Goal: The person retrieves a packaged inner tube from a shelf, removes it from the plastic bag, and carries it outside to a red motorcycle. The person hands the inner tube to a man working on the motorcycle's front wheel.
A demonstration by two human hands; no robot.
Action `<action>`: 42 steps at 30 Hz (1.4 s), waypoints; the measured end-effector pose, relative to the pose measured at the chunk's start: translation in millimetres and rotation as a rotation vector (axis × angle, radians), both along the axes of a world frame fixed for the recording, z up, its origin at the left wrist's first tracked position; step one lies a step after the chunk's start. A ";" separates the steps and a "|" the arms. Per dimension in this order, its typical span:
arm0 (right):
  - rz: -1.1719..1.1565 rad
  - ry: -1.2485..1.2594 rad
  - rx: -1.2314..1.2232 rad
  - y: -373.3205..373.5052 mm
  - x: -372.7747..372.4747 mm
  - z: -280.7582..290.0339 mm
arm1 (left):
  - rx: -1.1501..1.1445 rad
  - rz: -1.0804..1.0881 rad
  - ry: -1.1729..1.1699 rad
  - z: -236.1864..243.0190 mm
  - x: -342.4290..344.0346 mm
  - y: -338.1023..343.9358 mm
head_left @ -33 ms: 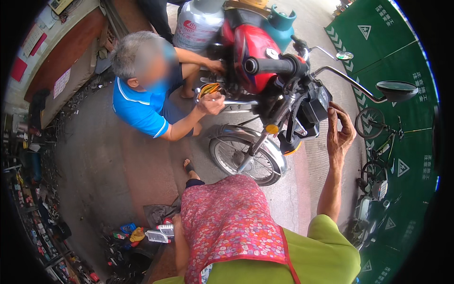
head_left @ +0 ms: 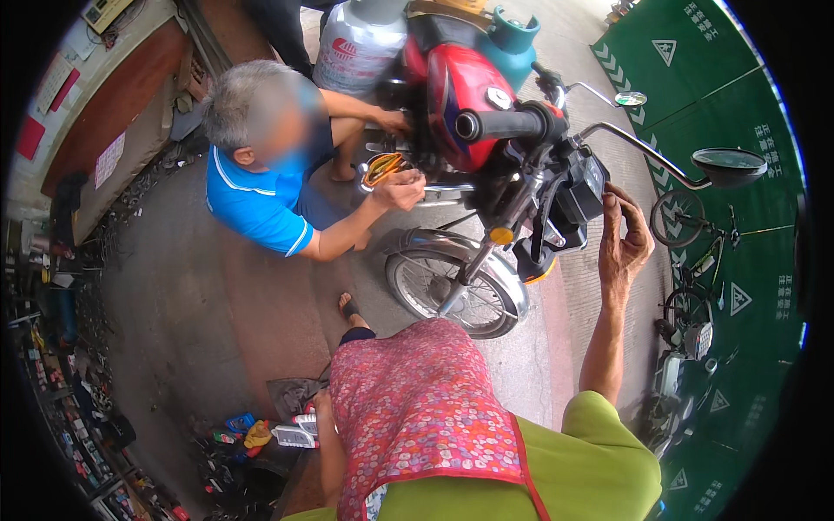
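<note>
My right hand (head_left: 624, 247) is raised beside the front of a red motorcycle (head_left: 469, 100). Its thumb and forefinger come together in a pinch at the edge of the black headlamp housing (head_left: 577, 193); whether anything lies between the fingertips is too small to tell. My left hand (head_left: 322, 403) hangs low by the edge of the flowered apron (head_left: 408, 391), its fingers hidden. Across the motorcycle's front wheel (head_left: 460, 286), a person in a blue shirt (head_left: 252, 200) crouches, one hand (head_left: 400, 189) by a round container of yellow and orange pieces (head_left: 382, 169), the other at the engine.
Gas cylinders, one silver (head_left: 360, 52) and one teal (head_left: 511, 52), stand behind the motorcycle. Bottles (head_left: 295, 436) sit near my left arm. Parts-laden shelves (head_left: 78, 425) line the left. A mirror (head_left: 730, 163) juts out right, before bicycles (head_left: 686, 217) and a green barrier (head_left: 747, 260).
The crouching person's nearer hand has shifted slightly to the right. My right hand keeps its place at the headlamp housing, and the whole view has moved a little.
</note>
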State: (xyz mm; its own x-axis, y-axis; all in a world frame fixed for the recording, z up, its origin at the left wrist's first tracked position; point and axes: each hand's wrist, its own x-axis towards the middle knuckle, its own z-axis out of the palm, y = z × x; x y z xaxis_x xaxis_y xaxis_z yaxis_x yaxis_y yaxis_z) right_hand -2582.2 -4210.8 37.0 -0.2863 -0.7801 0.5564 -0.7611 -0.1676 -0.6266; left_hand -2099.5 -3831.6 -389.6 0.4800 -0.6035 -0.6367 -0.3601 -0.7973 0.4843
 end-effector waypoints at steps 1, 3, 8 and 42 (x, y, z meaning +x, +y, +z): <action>-0.035 -0.009 -0.048 -1.6 21.4 2.5 | 0.021 0.168 0.106 36.1 -2.6 -36.4; -0.112 -0.037 -0.128 -7.8 54.7 13.9 | 0.184 0.384 0.233 115.4 24.0 -99.9; -0.032 0.180 -0.290 -17.0 113.4 45.4 | 0.097 0.512 0.373 98.2 115.7 -129.0; 0.473 0.281 0.590 -152.4 168.9 51.4 | 0.327 -0.300 -0.069 28.8 178.5 -280.4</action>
State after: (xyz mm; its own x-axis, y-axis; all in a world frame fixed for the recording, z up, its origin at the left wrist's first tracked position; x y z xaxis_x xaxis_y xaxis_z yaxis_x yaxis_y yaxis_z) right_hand -2413.3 -4363.2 88.3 0.2375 -0.9712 0.0173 -0.8344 -0.2131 -0.5083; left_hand -1921.1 -4111.9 -360.8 0.3628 -0.4946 -0.7898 -0.6211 -0.7602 0.1908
